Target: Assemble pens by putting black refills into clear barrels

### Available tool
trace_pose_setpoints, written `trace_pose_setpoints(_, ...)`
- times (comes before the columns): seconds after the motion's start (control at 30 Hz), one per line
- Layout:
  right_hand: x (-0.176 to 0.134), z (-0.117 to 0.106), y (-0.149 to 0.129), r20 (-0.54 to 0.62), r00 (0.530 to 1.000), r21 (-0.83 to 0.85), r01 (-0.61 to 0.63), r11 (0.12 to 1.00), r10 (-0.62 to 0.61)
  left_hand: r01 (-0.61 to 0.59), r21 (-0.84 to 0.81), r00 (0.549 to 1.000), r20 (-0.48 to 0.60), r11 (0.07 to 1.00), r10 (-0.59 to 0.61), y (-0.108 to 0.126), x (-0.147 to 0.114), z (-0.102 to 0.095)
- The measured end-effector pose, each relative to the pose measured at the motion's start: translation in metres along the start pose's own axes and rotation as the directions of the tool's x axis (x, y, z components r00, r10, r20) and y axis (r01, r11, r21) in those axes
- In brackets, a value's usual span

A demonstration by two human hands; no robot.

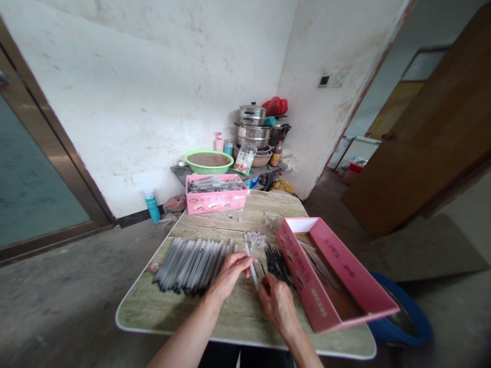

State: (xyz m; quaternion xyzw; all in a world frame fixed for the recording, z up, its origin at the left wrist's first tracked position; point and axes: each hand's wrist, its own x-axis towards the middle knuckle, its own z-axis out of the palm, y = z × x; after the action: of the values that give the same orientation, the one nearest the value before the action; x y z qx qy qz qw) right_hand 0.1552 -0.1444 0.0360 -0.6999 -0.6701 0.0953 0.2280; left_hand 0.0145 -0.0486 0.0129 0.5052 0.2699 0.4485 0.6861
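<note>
My left hand (235, 268) pinches a translucent pen barrel (252, 271) that slants over the middle of the table. Just to the right, my right hand (276, 296) is closed, and a thin dark stick pokes up by its fingertips; what exactly it grips is mostly hidden. A wide row of translucent pens (192, 263) with dark lower ends lies left of my left hand. Beyond my hands sits a small heap of short, clear plastic pieces (256, 238). Black slender pen parts (276, 260) are bunched between my right hand and an open pink box (322, 296).
The pink box at right holds a few loose barrels. Another pink box (217, 199), full of pen pieces, stands at the table's (238, 327) far edge. Behind it are a green basin (209, 167) and stacked steamer pots (253, 128). A blue tub (412, 317) rests on the floor.
</note>
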Motion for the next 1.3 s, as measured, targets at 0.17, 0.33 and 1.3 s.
trace_pose_setpoints(0.17,-0.002,0.005,-0.008,-0.089,0.994,0.013,0.070,0.997,-0.069,-0.005,0.021,0.997,-0.076,1.000,0.006,-0.001,0.000,0.001)
trace_pose_setpoints(0.33,0.002,0.012,-0.013,-0.124,0.990,-0.084,0.059,0.995,-0.069,-0.017,0.007,0.996,-0.089,1.000,0.018,-0.003,0.001,0.003)
trace_pose_setpoints(1.3,0.020,-0.037,-0.002,0.167,0.948,0.984,-0.179,0.022,0.271,0.227,-0.116,0.914,0.367,0.967,-0.171,0.039,-0.034,0.031)
